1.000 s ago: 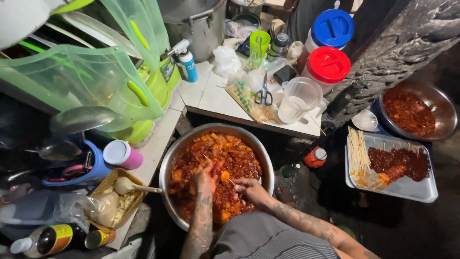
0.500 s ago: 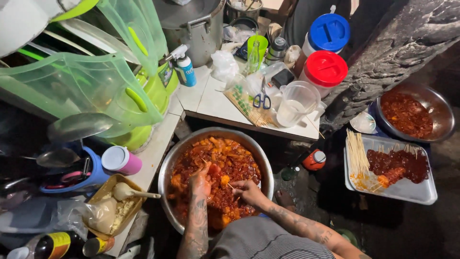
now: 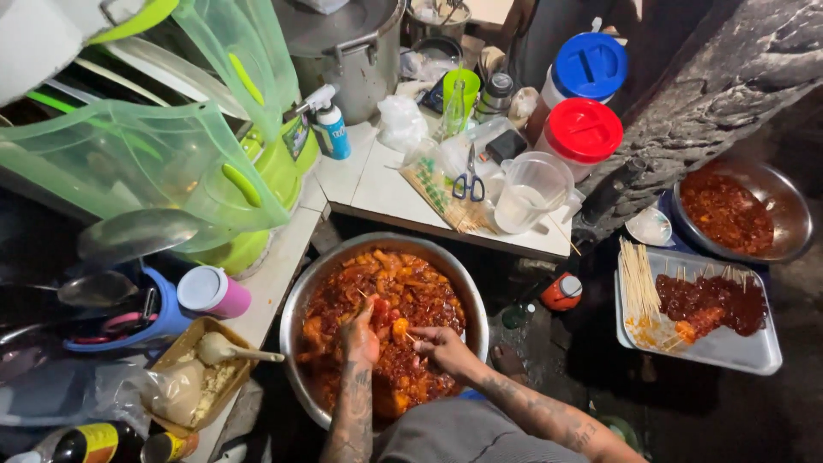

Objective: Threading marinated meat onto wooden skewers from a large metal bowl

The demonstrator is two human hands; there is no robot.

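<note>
Here we crouch over the big steel basin (image 3: 302,300), brim-full of red marinated meat chunks (image 3: 403,291), set on the ground just below the tiled counter (image 3: 377,184). To the right lies a metal tray (image 3: 729,351) with finished skewers (image 3: 707,300) and bare bamboo sticks (image 3: 636,279). Our left hand (image 3: 360,336) curls closed on a chunk in the sauce; our right hand (image 3: 439,345) pinches a thin stick (image 3: 415,339). Slick fingers could let the point slip and jab our left palm, we judge.
</note>
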